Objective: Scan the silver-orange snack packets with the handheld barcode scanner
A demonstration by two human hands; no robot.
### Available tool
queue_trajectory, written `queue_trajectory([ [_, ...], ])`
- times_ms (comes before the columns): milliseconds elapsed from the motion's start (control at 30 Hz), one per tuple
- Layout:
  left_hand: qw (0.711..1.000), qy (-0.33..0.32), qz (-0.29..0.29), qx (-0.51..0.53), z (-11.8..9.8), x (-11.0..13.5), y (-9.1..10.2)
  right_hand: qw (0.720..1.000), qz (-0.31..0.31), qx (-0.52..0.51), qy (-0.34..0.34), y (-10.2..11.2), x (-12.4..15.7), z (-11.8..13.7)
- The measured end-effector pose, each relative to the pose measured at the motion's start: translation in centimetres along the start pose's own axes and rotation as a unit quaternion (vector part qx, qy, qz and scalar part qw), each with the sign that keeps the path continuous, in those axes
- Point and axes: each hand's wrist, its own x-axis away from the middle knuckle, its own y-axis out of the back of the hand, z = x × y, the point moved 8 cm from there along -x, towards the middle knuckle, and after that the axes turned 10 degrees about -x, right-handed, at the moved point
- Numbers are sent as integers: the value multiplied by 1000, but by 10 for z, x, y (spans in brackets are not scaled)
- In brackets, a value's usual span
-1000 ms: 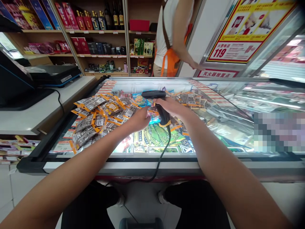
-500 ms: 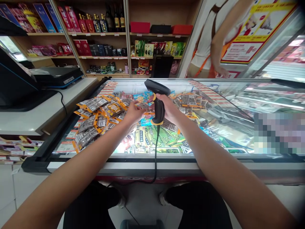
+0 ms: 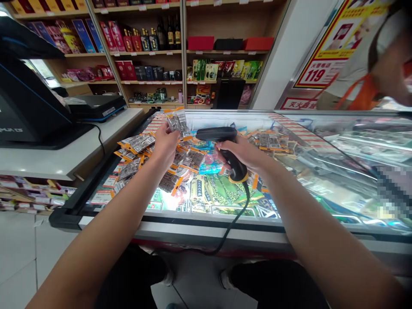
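My left hand [image 3: 165, 143] is closed on a small orange-edged snack packet [image 3: 177, 121], lifted above the glass lid of the chest freezer [image 3: 206, 223]. My right hand [image 3: 245, 153] grips the handle of a black barcode scanner [image 3: 222, 143] with a yellow ring. The scanner head points left toward the raised packet. Its black cord hangs over the freezer's front edge. Several more packets of the same kind [image 3: 135, 156] lie spread on the glass under and left of my left hand.
A white counter [image 3: 64, 159] on the left carries a black till screen [image 3: 22, 103] and a flat device. Shelves of boxes and bottles [image 3: 144, 47] line the back wall. A person in an orange apron [image 3: 373, 81] stands at the far right behind the freezer.
My left hand has lifted a packet off the pile and raised it. The scanner has tipped from upright to level, aimed left. The person in the apron has moved further right.
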Motion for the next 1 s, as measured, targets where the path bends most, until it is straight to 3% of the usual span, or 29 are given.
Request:
queue_trajectory([
  [333, 999, 11, 36, -34, 9, -3, -3, 1000, -15, -2, -7, 2, -2, -1],
  [467, 987, -9, 13, -157, 1, -9, 9, 997, -75, 24, -26, 15, 2, 3],
  [533, 948, -57, -2, -312, -11, -9, 19, 989, -115, 74, -57, 29, 5, 2],
  [567, 907, -94, 7, -410, -17, -7, 19, 982, -130, 114, -71, 37, 6, 1],
  [667, 737, -131, 53, -661, -22, 3, 19, 950, -152, 250, -106, 57, 7, -4],
  [733, 658, -142, 47, -738, -27, 12, 17, 933, -166, 293, -130, 67, 7, -11],
  [767, 638, -159, 42, -752, -32, 18, 13, 928, -174, 297, -142, 71, 6, -15],
  [833, 628, -199, 60, -750, -38, 33, -7, 929, -184, 281, -153, 74, 4, -22],
  [900, 637, -218, 136, -727, -32, 54, -35, 940, -184, 241, -155, 71, 2, -26],
  [1000, 650, -187, 292, -676, -4, 94, -79, 956, -187, 162, -159, 65, 1, -29],
])
